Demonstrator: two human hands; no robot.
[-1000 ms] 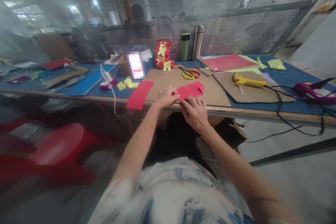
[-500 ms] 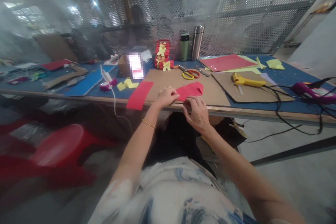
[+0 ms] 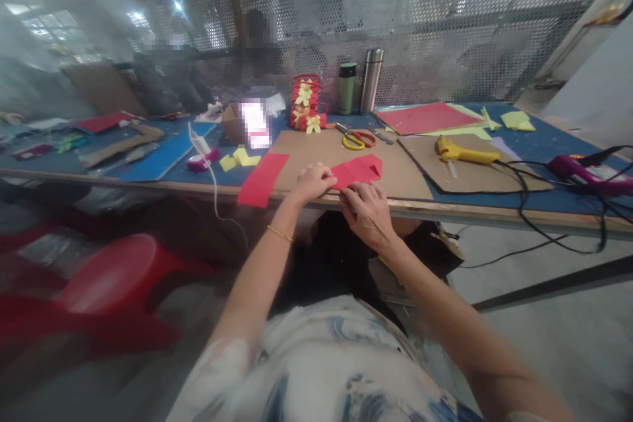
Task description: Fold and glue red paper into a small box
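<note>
A folded piece of red paper point(image 3: 360, 169) lies on the brown cardboard sheet point(image 3: 306, 145) by the table's front edge, its right end folded into a raised flap. My left hand point(image 3: 316, 182) pinches the paper's left end between thumb and fingers. Along the near edge of the same paper, my right hand point(image 3: 368, 210) rests with curled fingers touching it; its fingertips are partly hidden. To the left, a flat red paper strip point(image 3: 264, 179) overhangs the table edge. Scissors point(image 3: 359, 139) with yellow and orange handles lie behind the folded paper.
A yellow glue gun point(image 3: 465, 153) sits on cardboard at right, its cable looping over the edge. Behind stand a green tumbler point(image 3: 347, 89), a steel flask point(image 3: 372, 82) and a red paper craft with yellow flowers point(image 3: 306, 105). A lit phone point(image 3: 256, 124) leans against a box at left.
My right hand has shifted slightly left along the near edge of the folded red paper. My left hand stays in place.
</note>
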